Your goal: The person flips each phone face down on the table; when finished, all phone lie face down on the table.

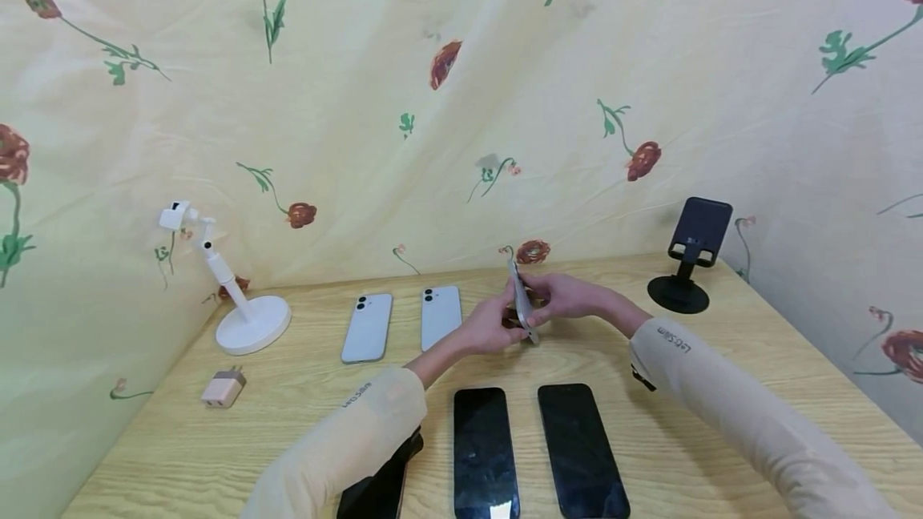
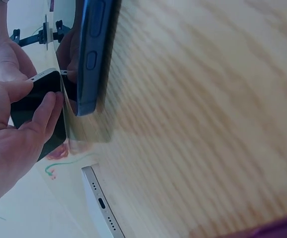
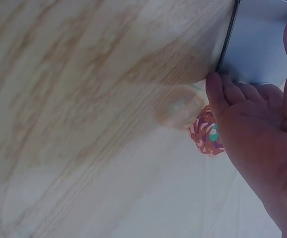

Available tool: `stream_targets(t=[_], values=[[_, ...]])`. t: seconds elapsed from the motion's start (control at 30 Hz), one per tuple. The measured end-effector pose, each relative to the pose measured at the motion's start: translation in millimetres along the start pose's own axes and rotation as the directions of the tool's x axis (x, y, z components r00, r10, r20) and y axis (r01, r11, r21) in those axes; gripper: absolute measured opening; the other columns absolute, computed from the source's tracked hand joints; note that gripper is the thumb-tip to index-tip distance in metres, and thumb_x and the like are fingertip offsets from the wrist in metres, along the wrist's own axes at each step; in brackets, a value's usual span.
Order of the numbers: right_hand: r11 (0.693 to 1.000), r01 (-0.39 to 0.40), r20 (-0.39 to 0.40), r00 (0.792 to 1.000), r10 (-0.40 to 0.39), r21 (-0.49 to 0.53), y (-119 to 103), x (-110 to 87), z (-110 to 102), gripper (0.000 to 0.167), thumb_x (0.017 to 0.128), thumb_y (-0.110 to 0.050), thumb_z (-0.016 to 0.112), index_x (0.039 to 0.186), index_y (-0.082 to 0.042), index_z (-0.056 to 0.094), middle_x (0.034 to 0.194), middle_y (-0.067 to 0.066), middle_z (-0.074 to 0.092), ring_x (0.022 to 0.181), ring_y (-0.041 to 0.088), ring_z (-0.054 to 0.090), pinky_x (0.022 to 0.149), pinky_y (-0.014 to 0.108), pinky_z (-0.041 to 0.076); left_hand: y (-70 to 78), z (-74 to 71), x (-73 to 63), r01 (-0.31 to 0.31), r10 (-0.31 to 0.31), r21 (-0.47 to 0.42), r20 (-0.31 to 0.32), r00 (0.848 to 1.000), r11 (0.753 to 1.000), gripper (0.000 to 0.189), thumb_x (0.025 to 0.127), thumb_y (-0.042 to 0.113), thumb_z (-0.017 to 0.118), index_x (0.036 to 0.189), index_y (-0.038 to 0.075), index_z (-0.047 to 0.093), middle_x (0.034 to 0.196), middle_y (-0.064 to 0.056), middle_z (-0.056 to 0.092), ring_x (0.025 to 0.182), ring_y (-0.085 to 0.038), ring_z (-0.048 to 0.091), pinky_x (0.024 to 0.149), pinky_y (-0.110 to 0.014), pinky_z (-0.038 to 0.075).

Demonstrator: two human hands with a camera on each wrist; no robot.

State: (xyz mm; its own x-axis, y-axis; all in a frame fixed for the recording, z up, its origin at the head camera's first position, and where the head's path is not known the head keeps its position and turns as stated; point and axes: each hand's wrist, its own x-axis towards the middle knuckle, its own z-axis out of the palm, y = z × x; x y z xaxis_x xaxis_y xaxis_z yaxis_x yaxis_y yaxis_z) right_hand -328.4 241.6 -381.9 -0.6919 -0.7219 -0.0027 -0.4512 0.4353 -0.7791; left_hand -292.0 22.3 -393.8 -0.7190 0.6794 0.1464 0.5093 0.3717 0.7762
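Both hands grip one pale smartphone (image 1: pixel 521 301) at the back middle of the table, standing on edge. My left hand (image 1: pixel 489 325) holds its left side; in the left wrist view, that hand's (image 2: pixel 19 131) thumb is at the phone's end and its fingers lie over the dark screen (image 2: pixel 32 106). My right hand (image 1: pixel 568 296) grips from the right, and in the right wrist view its fingers and thumb are around the light bluish back (image 3: pixel 260 42). Two pale smartphones lie face down to the left, one outer (image 1: pixel 368 328) and one nearer the hands (image 1: pixel 441 317).
In front, two black-screened phones (image 1: pixel 485 451) (image 1: pixel 582 448) lie face up; a third dark phone (image 1: pixel 375 491) is partly under the left sleeve. A white stand (image 1: pixel 252 325) and a plug charger (image 1: pixel 224 388) are at left. A black phone stand (image 1: pixel 679 295) is at back right.
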Motion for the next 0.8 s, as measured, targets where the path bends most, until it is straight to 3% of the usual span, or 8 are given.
stream_targets(t=[0.23,0.67,0.8], values=[[0.998,-0.030,-0.004,1.000,0.030,-0.064,1.1,0.5,1.3,0.097,0.090,-0.023,0.077,0.156,0.008,0.012,0.150,0.032,0.037,0.137,0.043,0.038,0.105,0.056,0.037,-1.9,0.9,0.3,0.037,-0.037,-0.013,-0.004,0.999,0.999,0.090,0.093,0.002,0.066,0.155,-0.009,0.003,0.119,-0.021,0.067,0.110,-0.026,0.065,0.080,-0.023,0.051],[0.984,-0.080,-0.022,0.997,0.078,-0.157,0.8,-1.2,1.8,0.099,0.088,-0.031,0.079,0.156,0.006,0.017,0.153,0.028,0.034,0.137,0.040,0.039,0.103,0.053,0.040,-0.5,4.2,-1.2,0.046,-0.045,0.016,-0.040,0.998,0.999,0.091,0.092,0.002,0.068,0.156,-0.008,0.004,0.111,-0.020,0.069,0.099,-0.022,0.067,0.076,-0.023,0.050],[0.979,-0.073,-0.024,0.997,0.070,-0.188,-1.7,-2.0,2.3,0.096,0.088,-0.030,0.079,0.154,0.010,0.021,0.153,0.030,0.033,0.136,0.039,0.041,0.103,0.052,0.040,-0.4,5.4,-1.9,0.040,-0.039,0.021,-0.058,0.998,0.999,0.086,0.090,0.001,0.068,0.156,-0.008,0.013,0.112,-0.021,0.069,0.097,-0.022,0.066,0.075,-0.023,0.049]])
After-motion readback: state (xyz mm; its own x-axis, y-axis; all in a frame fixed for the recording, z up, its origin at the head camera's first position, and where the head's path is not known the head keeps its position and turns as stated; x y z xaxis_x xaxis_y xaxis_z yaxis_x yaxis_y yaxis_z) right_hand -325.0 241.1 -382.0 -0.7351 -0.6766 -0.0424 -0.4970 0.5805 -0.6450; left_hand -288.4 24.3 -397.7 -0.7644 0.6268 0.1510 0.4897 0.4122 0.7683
